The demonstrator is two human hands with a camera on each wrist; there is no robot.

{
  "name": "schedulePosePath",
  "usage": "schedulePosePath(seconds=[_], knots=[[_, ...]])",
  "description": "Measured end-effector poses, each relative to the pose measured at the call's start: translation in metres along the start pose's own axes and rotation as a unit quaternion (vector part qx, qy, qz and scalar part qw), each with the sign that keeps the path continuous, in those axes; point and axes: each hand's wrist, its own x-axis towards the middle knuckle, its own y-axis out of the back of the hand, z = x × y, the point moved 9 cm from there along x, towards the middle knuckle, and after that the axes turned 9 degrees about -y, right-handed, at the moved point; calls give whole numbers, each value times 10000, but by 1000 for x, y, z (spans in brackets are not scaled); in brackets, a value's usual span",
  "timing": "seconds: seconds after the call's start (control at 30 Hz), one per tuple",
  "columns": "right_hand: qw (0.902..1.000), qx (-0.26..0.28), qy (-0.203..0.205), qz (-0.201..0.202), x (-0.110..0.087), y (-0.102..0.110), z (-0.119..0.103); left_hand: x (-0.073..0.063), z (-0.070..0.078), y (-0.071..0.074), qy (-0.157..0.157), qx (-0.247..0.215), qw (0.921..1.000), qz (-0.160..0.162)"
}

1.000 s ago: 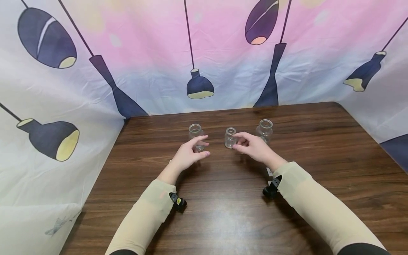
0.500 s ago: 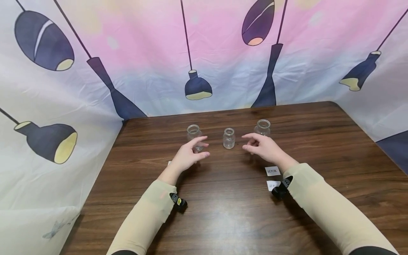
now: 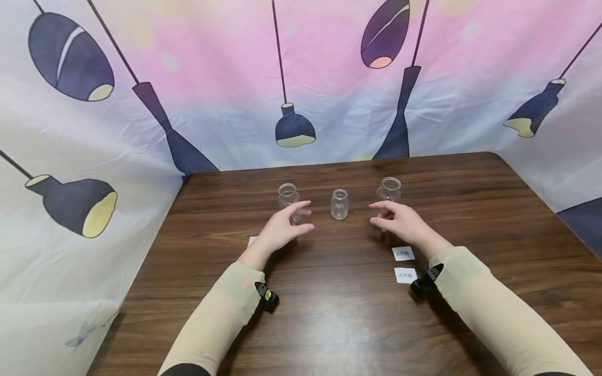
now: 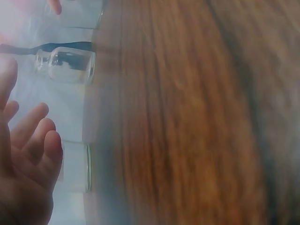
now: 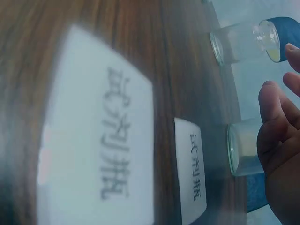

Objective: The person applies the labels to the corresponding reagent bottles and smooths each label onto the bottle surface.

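Three clear glass jars stand upright in a row toward the back of the table. The small middle jar (image 3: 339, 204) is between the two hands, touched by neither. My left hand (image 3: 282, 228) hovers in front of the left jar (image 3: 288, 196), partly covering it, fingers relaxed and holding nothing. My right hand (image 3: 400, 222) is before the right jar (image 3: 389, 190), hiding its lower part, with loosely bent fingers and nothing in them. In the left wrist view the middle jar (image 4: 70, 64) shows beyond the fingertips; in the right wrist view the right jar (image 5: 246, 146) is behind the fingers.
Two white paper labels with handwritten characters, a farther one (image 3: 403, 254) and a nearer one (image 3: 405, 275), lie by the right wrist. Another white paper (image 3: 252, 240) peeks out beside the left wrist. A printed curtain (image 3: 226, 94) hangs behind the wooden table (image 3: 324, 313).
My right hand has drawn away from the middle jar toward the right, uncovering the two labels. The middle jar stays in place, and my left hand has barely moved.
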Motion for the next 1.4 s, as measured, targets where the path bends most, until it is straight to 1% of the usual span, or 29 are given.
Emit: schedulePosePath(seconds=[0.13, 0.27, 0.4, 0.5, 0.6, 0.7, 0.8, 1.03, 1.13, 1.23, 1.4], knots=[[10000, -16, 18, 41, -2, 2, 3, 2, 1, -5, -2, 60, 10000, -40], [9998, -116, 19, 129, -4, 6, 8, 2, 3, -8, -36, -45, 9999, -114], [9995, -196, -97, 220, -6, 9, 16, 3, 5, -12, -86, -128, 9995, -264], [9992, -253, -157, 272, -8, 10, 21, 3, 4, -15, -65, -135, 9992, -368], [9990, -298, -134, 290, -9, 9, 24, 3, 4, -17, -9, -126, 9989, -440], [9991, -312, -98, 257, -11, 8, 27, 4, 4, -20, 31, -96, 9987, -495], [9992, -292, -157, 215, -14, 9, 32, 5, 5, -23, 54, -74, 9983, -576], [9979, -562, -174, 276, -20, 14, 42, 9, 7, -26, 109, 92, 9976, -680], [9978, -585, -145, 260, -21, 15, 44, 10, 6, -27, 98, 127, 9974, -697], [9978, -627, -107, 180, -22, 14, 46, 10, 6, -27, 84, 134, 9975, -692], [9966, -816, -72, -38, -25, 13, 49, 9, 4, -29, 110, -39, 9974, -706]])
